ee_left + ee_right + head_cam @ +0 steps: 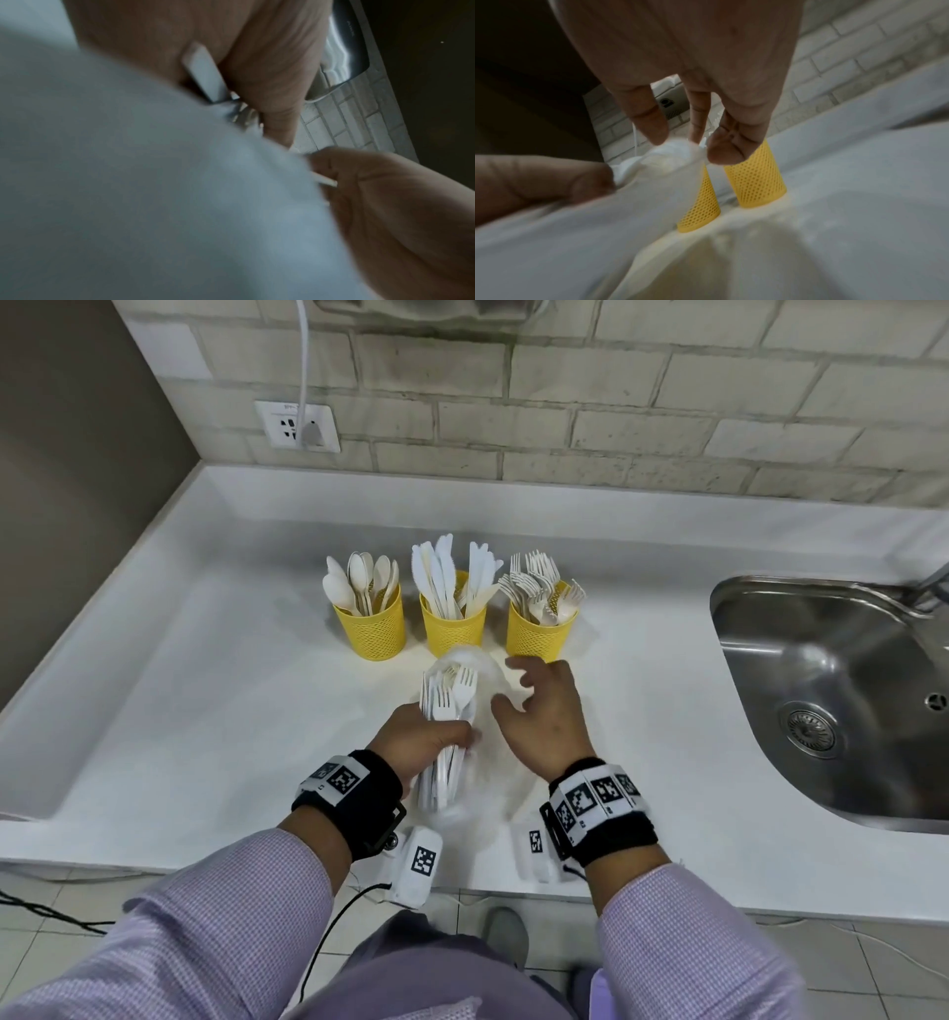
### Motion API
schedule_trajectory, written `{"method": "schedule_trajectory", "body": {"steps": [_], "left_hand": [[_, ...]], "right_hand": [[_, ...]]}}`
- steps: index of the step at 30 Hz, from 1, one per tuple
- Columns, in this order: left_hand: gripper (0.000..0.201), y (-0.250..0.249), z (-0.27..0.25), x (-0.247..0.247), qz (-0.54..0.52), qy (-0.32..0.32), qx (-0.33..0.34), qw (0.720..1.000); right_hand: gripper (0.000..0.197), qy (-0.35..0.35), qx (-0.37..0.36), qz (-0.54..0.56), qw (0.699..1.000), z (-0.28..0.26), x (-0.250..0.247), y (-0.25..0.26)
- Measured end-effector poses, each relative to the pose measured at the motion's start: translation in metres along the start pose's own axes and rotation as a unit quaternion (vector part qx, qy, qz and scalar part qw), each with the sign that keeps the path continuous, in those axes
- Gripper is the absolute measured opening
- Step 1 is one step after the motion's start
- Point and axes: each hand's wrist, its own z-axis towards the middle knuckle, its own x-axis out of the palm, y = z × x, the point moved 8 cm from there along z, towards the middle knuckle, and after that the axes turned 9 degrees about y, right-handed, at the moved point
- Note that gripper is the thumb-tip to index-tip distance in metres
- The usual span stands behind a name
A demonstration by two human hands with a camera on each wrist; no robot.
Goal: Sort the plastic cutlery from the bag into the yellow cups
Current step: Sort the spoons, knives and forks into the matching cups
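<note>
Left hand (417, 741) grips the cutlery bundle (445, 711) in the bag (475, 667) at frame centre, right hand (544, 711) spread at bag mouth; loose forks may spill onto counter (205, 690) before reaching yellow cups (452, 629).

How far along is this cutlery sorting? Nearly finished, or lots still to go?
Well along. Done: the three yellow cups hold spoons, knives and forks. In hand: the left hand grips a bundle of forks in the clear bag, whose mouth the right hand is touching. Left: that bundle, plus whatever the bag hides.
</note>
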Motion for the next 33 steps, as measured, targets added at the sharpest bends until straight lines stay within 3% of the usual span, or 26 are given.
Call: {"method": "schedule_trajectory", "body": {"steps": [2,6,10,14,16,20,25,28,33], "left_hand": [[0.039,-0.004,-0.004,0.007,0.005,0.029,0.003,1.0],[0.024,-0.012,-0.006,0.014,0.074,0.058,0.024,0.995],[0.035,-0.017,-0.006,0.011,0.173,0.052,0.043,0.983],[0.023,-0.021,-0.01,0.01,0.249,0.038,0.073,0.965],[0.024,-0.024,-0.014,0.007,0.265,0.026,0.086,0.96],[0.021,-0.031,-0.02,0.0,0.25,-0.004,0.111,0.962],[0.016,-0.039,-0.027,-0.017,0.197,-0.062,0.133,0.969],[0.022,-0.04,-0.027,-0.021,0.168,-0.059,0.134,0.975],[0.033,-0.031,-0.025,-0.021,0.086,-0.022,0.117,0.989]], "right_hand": [[0.047,0.04,-0.032,-0.016,0.999,0.009,0.001,0.008],[0.01,0.06,-0.031,-0.02,0.998,0.018,-0.006,0.016],[0.024,0.04,0.013,0.014,0.999,0.022,-0.008,0.018],[0.026,-0.001,0.052,0.043,0.998,0.029,-0.014,0.012],[0.025,-0.019,0.098,0.119,0.988,0.03,-0.015,0.001],[0.022,-0.042,0.18,0.278,0.943,0.024,-0.009,-0.021],[0.022,-0.053,0.193,0.223,0.954,0.01,-0.01,-0.035],[0.019,-0.061,0.212,0.237,0.946,0.001,-0.004,-0.048],[0.021,-0.042,0.274,0.38,0.883,-0.006,0.011,-0.069]]}}
